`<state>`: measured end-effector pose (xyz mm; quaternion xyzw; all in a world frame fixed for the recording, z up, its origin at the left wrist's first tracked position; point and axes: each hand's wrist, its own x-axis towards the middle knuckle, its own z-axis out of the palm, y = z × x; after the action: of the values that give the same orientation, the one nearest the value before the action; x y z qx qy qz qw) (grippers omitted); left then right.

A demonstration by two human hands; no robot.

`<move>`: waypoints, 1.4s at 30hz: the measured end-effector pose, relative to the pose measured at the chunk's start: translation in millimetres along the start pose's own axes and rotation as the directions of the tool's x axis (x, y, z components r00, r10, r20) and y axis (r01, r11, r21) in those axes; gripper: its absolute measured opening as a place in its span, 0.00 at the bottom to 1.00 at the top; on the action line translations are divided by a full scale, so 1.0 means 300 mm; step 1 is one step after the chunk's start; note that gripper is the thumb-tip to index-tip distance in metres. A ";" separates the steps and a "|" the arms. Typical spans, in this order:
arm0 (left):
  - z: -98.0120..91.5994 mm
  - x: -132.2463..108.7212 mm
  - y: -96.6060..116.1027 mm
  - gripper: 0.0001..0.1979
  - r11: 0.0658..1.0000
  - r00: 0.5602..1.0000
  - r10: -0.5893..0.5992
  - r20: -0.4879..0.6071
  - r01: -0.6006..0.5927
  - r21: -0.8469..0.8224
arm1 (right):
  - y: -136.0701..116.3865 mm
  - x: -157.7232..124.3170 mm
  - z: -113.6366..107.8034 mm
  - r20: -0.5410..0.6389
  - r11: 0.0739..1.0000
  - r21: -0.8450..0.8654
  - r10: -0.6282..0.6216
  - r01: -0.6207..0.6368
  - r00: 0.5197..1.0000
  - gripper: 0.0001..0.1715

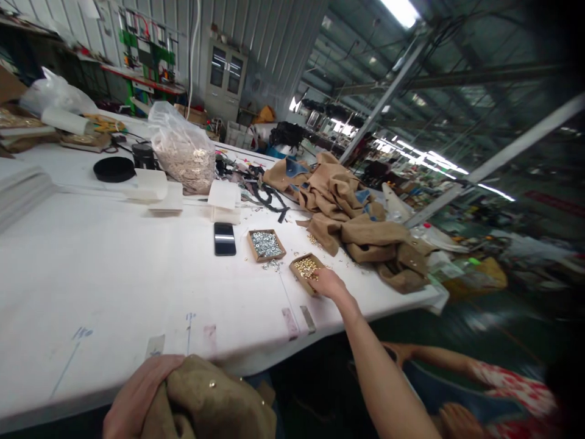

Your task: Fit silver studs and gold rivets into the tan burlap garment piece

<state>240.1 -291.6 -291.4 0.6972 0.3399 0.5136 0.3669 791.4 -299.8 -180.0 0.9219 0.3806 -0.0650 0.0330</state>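
Observation:
My left hand [142,390] grips a brown cloth piece [214,396] at the near table edge; small shiny studs dot the fabric. Stretched forward, my right hand [328,283] dips its fingertips into a small cardboard box [299,279] of gold-coloured metal fasteners [307,266]. Its fingers look drawn together, but the tips are hidden among the pieces. Just left of that box is another cardboard box [253,250] full of silver-coloured metal rings [266,242], with some spilled beside it.
A black phone [224,239] lies left of the boxes. Brown garments [338,195] are heaped behind my right hand. Farther back stand a plastic bag [183,149] of small pieces and a black round dish [114,169]. At lower right, a co-worker's hand [459,421] is near blue cloth.

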 end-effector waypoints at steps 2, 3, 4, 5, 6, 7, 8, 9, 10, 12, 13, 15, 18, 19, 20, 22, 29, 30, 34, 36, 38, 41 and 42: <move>0.003 0.013 0.002 0.18 1.000 1.000 0.013 -0.010 -0.013 0.012 | 0.010 -0.017 0.036 -0.016 1.000 -0.002 0.006 -0.006 1.000 0.12; 0.006 0.019 0.005 0.17 1.000 1.000 0.014 -0.014 -0.014 0.023 | 0.011 -0.025 0.048 -0.028 1.000 0.000 0.014 -0.014 1.000 0.11; 0.010 0.023 0.008 0.17 0.999 1.000 0.010 -0.017 -0.009 0.034 | 0.011 -0.031 0.055 -0.037 1.000 0.005 0.020 -0.020 0.999 0.09; 0.012 0.024 0.010 0.17 0.999 1.000 0.004 -0.018 -0.003 0.036 | 0.011 -0.036 0.060 -0.047 1.000 0.010 0.023 -0.023 0.999 0.08; 0.014 0.023 0.009 0.17 1.000 1.000 -0.001 -0.016 0.002 0.031 | 0.011 -0.041 0.061 -0.057 1.000 0.017 0.024 -0.023 0.998 0.09; 0.014 0.020 0.005 0.17 1.000 1.000 -0.002 -0.014 0.002 0.024 | 0.013 -0.045 0.062 -0.068 0.999 0.024 0.024 -0.022 0.997 0.09; 0.012 0.015 -0.004 0.17 1.000 1.000 0.004 -0.009 -0.004 0.015 | 0.015 -0.048 0.061 -0.080 0.999 0.031 0.024 -0.022 0.996 0.10; 0.008 0.011 -0.015 0.17 1.000 1.000 0.014 -0.003 -0.014 0.011 | 0.018 -0.051 0.058 -0.094 0.999 0.040 0.026 -0.023 0.995 0.10; 0.002 0.008 -0.029 0.16 0.999 1.000 0.029 0.004 -0.029 0.018 | 0.023 -0.053 0.055 -0.110 0.998 0.050 0.032 -0.027 0.993 0.09; -0.012 0.010 -0.056 0.15 0.994 0.994 0.097 0.043 -0.099 0.044 | 0.031 -0.056 0.044 -0.152 0.996 0.078 0.051 -0.040 0.987 0.09; -0.019 0.017 -0.064 0.14 0.988 0.988 0.143 0.065 -0.147 0.058 | 0.033 -0.058 0.036 -0.176 0.994 0.096 0.062 -0.046 0.982 0.11; -0.029 0.039 -0.061 0.14 0.971 0.970 0.222 0.100 -0.229 0.072 | 0.021 -0.067 0.018 -0.218 0.990 0.134 0.069 -0.040 0.973 0.15; -0.026 0.080 -0.018 0.13 0.961 0.961 0.257 0.098 -0.265 0.075 | -0.058 -0.119 -0.007 -0.277 0.940 0.303 -0.071 0.157 0.958 0.21; -0.020 0.092 0.000 0.12 0.960 0.960 0.262 0.100 -0.269 0.072 | -0.104 -0.154 -0.011 -0.305 0.872 0.404 -0.157 0.277 0.939 0.22; -0.015 0.100 0.016 0.12 0.960 0.959 0.263 0.104 -0.271 0.065 | -0.158 -0.199 -0.014 -0.329 0.774 0.503 -0.238 0.383 0.914 0.23; -0.005 0.108 0.039 0.12 0.966 0.963 0.244 0.119 -0.252 0.061 | -0.285 -0.313 -0.009 -0.311 0.572 0.647 -0.405 0.504 0.859 0.25; -0.003 0.113 0.061 0.11 0.972 0.965 0.228 0.127 -0.234 0.029 | -0.659 -0.663 0.120 -0.152 0.225 0.838 -0.779 0.497 0.608 0.12; -0.004 0.118 0.067 0.11 0.971 0.964 0.235 0.124 -0.240 0.023 | -0.680 -0.680 0.135 -0.151 0.213 0.839 -0.793 0.501 0.590 0.12; -0.008 0.144 0.096 0.09 0.979 0.971 0.201 0.126 -0.205 0.019 | -0.707 -0.700 0.147 -0.115 0.211 0.844 -0.827 0.493 0.550 0.13; -0.008 0.152 0.103 0.09 0.985 0.977 0.169 0.134 -0.173 0.017 | -0.704 -0.696 0.138 -0.101 0.210 0.846 -0.840 0.491 0.534 0.14; -0.007 0.156 0.102 0.10 0.988 0.978 0.153 0.144 -0.155 0.003 | -0.700 -0.692 0.133 -0.087 0.215 0.845 -0.848 0.490 0.522 0.14; -0.003 0.156 0.091 0.10 0.992 0.977 0.129 0.169 -0.128 -0.015 | -0.702 -0.685 0.133 -0.084 0.226 0.839 -0.845 0.494 0.528 0.14; -0.001 0.156 0.086 0.10 0.993 0.977 0.120 0.179 -0.119 -0.019 | -0.704 -0.684 0.133 -0.084 0.229 0.838 -0.843 0.495 0.531 0.14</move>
<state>253.5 -264.8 -247.3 0.7584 0.2609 0.4712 0.3671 494.6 -297.7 -192.1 0.5325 0.6604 -0.4136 -0.3305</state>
